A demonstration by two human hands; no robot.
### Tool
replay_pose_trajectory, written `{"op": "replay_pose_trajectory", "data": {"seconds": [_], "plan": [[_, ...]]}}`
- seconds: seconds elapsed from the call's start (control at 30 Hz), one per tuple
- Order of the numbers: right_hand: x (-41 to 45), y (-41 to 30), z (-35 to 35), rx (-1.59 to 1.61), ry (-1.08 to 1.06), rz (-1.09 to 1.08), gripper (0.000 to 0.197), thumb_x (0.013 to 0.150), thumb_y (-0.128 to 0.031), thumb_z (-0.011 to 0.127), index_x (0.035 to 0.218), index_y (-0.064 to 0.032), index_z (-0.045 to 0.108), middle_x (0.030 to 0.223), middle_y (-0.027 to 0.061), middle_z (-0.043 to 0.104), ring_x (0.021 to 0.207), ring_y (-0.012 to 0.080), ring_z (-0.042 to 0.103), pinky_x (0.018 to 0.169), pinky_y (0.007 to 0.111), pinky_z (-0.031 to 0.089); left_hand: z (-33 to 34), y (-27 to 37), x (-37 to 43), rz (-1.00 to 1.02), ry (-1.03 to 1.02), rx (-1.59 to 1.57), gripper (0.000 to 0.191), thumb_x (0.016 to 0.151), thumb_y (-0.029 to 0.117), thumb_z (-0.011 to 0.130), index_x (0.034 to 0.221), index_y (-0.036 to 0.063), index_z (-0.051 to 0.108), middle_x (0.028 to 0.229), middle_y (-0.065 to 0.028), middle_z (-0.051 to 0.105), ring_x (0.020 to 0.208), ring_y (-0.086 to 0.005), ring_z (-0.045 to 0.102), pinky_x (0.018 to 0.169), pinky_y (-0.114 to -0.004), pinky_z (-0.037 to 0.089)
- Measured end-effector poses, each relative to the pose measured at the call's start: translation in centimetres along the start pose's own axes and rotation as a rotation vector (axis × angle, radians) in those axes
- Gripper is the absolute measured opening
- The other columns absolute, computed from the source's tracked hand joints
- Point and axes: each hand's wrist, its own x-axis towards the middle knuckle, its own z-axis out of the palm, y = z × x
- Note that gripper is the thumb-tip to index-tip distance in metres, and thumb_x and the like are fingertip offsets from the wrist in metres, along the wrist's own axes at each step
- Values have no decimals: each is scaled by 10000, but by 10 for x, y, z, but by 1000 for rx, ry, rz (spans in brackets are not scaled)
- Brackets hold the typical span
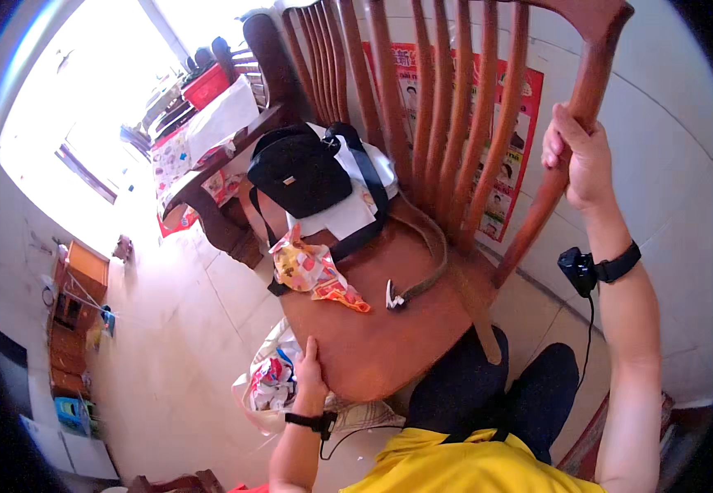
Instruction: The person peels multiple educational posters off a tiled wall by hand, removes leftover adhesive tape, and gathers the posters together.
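Before me is a reddish-brown wooden bench point(381, 351) with a slatted back. My right hand point(581, 157) is wrapped around the end post point(538, 222) of its back. At the seat's front edge, my left hand point(311, 373) has its thumb on top; its fingers are hidden underneath. On the seat lie a black bag point(301, 169) with a strap, white papers point(338, 215) partly under it, and a crumpled colourful plastic wrapper point(307, 265). A brown belt point(433, 246) with a metal buckle point(395, 299) curves across the seat, its other end hanging over the edge near my legs.
A bin point(242, 394) with a bag of crumpled waste stands under my left hand. Behind the slats is a red-bordered poster point(532, 111) on the wall. Further left are a cluttered table point(174, 163) with a red box point(208, 86) and a wooden cabinet point(66, 345). Thin cables run from both wrist straps.
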Motion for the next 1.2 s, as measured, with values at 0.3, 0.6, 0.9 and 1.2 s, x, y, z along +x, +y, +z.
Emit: {"op": "replay_pose_trajectory", "data": {"seconds": [0.3, 0.6, 0.9, 1.2], "plan": [[5, 36, 89, 173, -186, 89, 228, 819, -226, 719, 797, -68, 556, 583, -15, 497, 469, 76, 460, 451, 229, 387, -79, -9, -8, 89, 31, -121, 484, 957, 356, 471, 1266, -15, 481, 1234, -125, 568, 1082, -300, 566, 950, -429, 450], [33, 50, 156, 195, -405, 64, 250, 823, -235, 703, 982, -48, 660, 678, 8, 605, 505, 72, 504, 444, 243, 399, -36, 45, -73, -4, 273, -56, 401, 966, 321, 467, 1123, -34, 566, 1094, -119, 612, 1007, -294, 571, 917, -392, 452], [137, 93, 109, -606, -685, -219, 555, 916, -471, 497, 1147, 30, 547, 990, 174, 609, 943, 279, 567, 866, 396, 429, -66, 30, -50, 41, 499, 544, 511, 911, 358, 565, 1194, -62, 498, 1155, -181, 588, 1047, -309, 557, 904, -399, 446], [265, 99, 46, -1714, -363, -1056, 339, 857, -116, 479, 1139, 55, 558, 1290, 142, 452, 1244, 308, 400, 1040, 398, 348, -28, 6, -31, 679, 997, 1302, 486, 772, 203, 678, 1137, -44, 472, 1091, -230, 512, 1043, -404, 472, 922, -477, 376]]}}
